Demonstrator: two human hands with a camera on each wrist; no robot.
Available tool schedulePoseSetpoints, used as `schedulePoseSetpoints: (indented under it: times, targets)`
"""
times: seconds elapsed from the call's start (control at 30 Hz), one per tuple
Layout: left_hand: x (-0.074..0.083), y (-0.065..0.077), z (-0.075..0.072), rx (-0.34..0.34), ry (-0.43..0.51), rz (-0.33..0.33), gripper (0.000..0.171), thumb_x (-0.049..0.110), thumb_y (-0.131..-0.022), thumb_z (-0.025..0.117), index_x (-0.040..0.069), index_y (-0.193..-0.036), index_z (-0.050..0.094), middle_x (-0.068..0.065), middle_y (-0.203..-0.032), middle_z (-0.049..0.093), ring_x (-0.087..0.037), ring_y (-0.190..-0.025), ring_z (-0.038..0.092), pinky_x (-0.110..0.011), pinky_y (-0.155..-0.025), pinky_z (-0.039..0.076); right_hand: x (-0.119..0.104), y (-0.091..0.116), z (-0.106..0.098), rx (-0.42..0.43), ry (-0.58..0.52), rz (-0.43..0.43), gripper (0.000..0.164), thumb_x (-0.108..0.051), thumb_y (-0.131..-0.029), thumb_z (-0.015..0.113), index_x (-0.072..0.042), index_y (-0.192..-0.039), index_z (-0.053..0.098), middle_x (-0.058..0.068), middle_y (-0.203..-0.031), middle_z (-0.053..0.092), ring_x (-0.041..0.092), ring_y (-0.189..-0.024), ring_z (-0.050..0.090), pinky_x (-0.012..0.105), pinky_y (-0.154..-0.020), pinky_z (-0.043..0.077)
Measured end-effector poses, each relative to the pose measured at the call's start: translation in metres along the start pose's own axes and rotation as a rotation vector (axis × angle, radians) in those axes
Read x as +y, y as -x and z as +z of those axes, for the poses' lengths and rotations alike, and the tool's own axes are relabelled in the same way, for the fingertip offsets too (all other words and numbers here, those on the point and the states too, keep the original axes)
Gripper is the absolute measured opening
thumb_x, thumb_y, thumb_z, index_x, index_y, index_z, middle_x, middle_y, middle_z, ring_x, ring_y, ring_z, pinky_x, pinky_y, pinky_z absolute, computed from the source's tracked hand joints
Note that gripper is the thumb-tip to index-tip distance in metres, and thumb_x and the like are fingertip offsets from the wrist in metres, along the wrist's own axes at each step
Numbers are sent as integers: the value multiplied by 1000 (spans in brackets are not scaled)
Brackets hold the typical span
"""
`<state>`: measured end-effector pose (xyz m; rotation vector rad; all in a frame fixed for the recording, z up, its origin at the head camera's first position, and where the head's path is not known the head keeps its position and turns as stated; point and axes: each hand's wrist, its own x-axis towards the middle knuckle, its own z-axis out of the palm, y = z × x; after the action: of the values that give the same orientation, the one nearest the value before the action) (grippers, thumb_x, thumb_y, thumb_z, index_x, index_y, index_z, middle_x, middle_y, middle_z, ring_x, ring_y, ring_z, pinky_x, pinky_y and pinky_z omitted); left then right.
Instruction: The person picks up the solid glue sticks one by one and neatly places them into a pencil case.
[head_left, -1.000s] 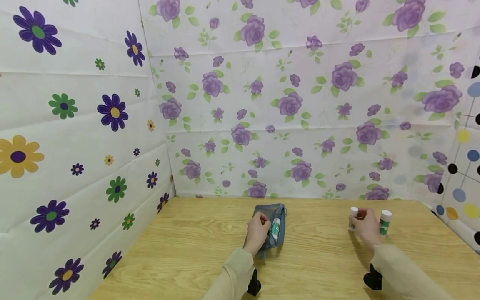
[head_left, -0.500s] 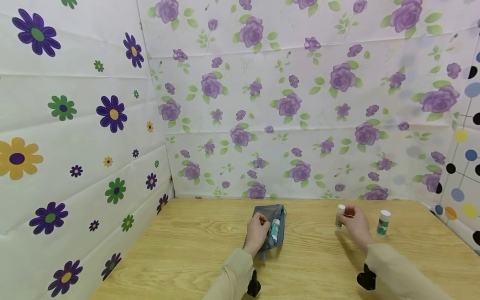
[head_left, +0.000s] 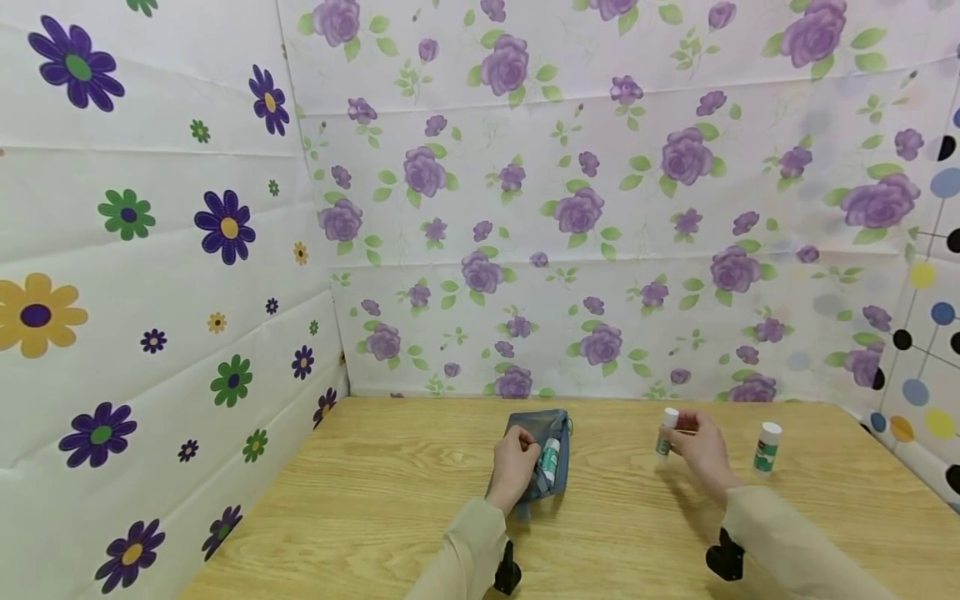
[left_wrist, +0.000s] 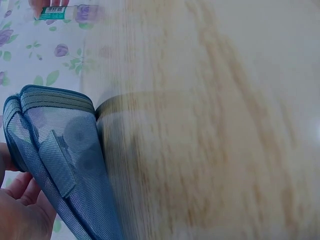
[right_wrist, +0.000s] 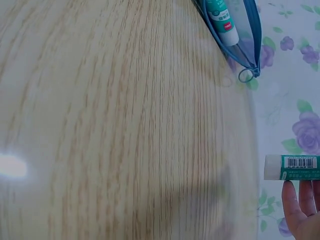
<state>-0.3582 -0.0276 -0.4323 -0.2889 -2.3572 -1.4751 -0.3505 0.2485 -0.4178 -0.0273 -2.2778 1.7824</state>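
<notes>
On the table lies a blue mesh zip pouch, its mouth open, with a green-and-white glue stick inside. My left hand grips the pouch's left edge; the left wrist view shows the thumb and fingers on either side of the mesh. My right hand pinches a second glue stick, held upright with its white cap up, to the right of the pouch. In the right wrist view, a barcode shows on the held stick's green label. A third glue stick stands upright right of my right hand.
The wood-grain table extends around both hands. Flower-printed sheets hang behind it and at the left, with a dotted one at the right. A small ring hangs at the pouch's zip end.
My right hand has carried its glue stick leftward, away from the standing one and closer to the pouch. The left hand and pouch have stayed in place.
</notes>
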Motion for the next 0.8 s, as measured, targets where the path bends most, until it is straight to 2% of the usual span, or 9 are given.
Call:
schedulePoseSetpoints:
  times: [0.4, 0.8]
  targets:
    - [0, -1, 1, 5, -8, -6, 7, -2, -82, 54, 4, -79, 52, 0, -64, 45, -11, -54, 40, -26, -50, 35, -1, -1, 6, -18, -32, 6, 47, -12, -89, 57, 12, -122, 33, 24, -111, 43, 32, -96, 51, 40, -76, 46]
    - [-1, -2, 1, 2, -14, -6, 7, 0, -82, 55, 6, -79, 52, 0, -65, 46, -11, -56, 42, -26, -50, 36, -4, 0, 11, -34, -73, 18, 47, -14, -88, 59, 11, -120, 35, 23, -109, 43, 30, -94, 52, 41, -75, 47]
